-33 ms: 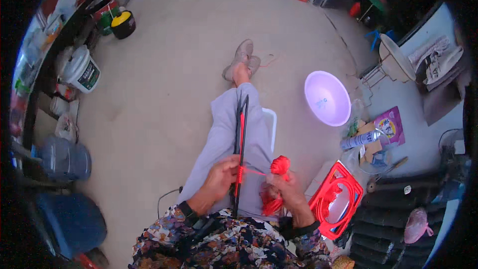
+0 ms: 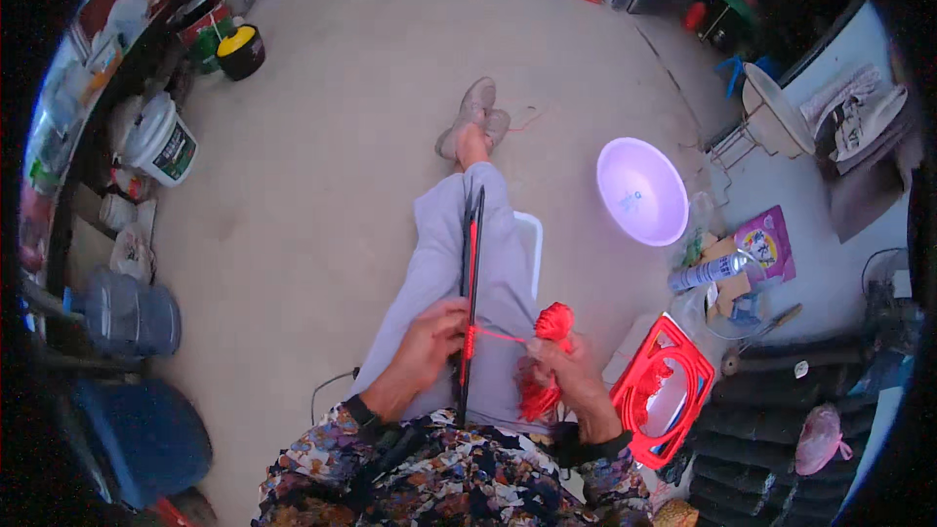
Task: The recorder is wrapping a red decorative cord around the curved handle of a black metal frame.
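The frame [image 2: 476,268] is over the legs [image 2: 434,234], near end at the shirt [image 2: 439,468], probably for steadiness. The left hand [image 2: 427,344] has fingers closed on it; the right hand [image 2: 574,371] clamps the red bundle [image 2: 554,322], seemingly keeping the cord [image 2: 503,336] taut.

One left hand [image 2: 427,351], one right hand [image 2: 574,371]. One narrow black frame [image 2: 475,278]; one taut red strand [image 2: 500,335]. Shoes [image 2: 479,98]: two. One purple basin [image 2: 642,192], one white bucket [image 2: 164,143], one yellow-topped black pail [image 2: 242,59], one spray can [image 2: 705,271], one purple packet [image 2: 771,239], one pink bag [image 2: 818,441].
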{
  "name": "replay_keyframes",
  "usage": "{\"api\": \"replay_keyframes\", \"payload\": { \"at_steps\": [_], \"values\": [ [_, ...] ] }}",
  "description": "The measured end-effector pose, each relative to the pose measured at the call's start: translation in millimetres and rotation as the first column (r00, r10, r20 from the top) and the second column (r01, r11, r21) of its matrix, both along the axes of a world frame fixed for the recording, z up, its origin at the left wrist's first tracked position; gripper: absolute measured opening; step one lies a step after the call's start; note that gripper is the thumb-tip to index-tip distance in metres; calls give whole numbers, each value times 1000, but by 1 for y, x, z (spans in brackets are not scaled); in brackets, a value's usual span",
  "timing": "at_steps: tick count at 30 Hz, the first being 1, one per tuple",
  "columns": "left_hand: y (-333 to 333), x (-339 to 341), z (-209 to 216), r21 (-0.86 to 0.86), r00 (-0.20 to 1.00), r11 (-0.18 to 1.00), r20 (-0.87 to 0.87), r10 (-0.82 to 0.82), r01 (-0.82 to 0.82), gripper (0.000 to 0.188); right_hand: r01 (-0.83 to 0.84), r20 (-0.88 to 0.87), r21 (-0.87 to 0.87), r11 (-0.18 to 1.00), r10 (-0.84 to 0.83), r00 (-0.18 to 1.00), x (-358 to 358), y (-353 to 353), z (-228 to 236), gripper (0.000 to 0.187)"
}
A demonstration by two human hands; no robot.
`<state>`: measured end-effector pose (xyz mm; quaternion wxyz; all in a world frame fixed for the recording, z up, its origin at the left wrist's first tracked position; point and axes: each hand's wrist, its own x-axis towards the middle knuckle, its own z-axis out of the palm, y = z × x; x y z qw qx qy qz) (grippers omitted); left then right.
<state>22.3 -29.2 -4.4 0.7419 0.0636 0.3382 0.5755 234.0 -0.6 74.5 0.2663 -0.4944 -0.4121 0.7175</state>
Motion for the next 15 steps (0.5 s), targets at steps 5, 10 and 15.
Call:
{"api": "replay_keyframes", "payload": {
  "at_steps": [5, 10, 15],
  "values": [
    [4, -32, 42, 279, 766, 952, -582, 273, -127, 23, -115, 174, 231, 966, 75, 982, 13, 18, 23, 14],
    [4, -16, 89, 416, 688, 909, -656, 311, -15, 15, -191, 304, 395, 898, 68, 950, 0, 27, 45, 19],
    [0, -22, 85, 304, 682, 950, -679, 273, -78, 16, -147, 427, 729, 668, -277, 861, 4, 39, 18, 38]
  ]
}}
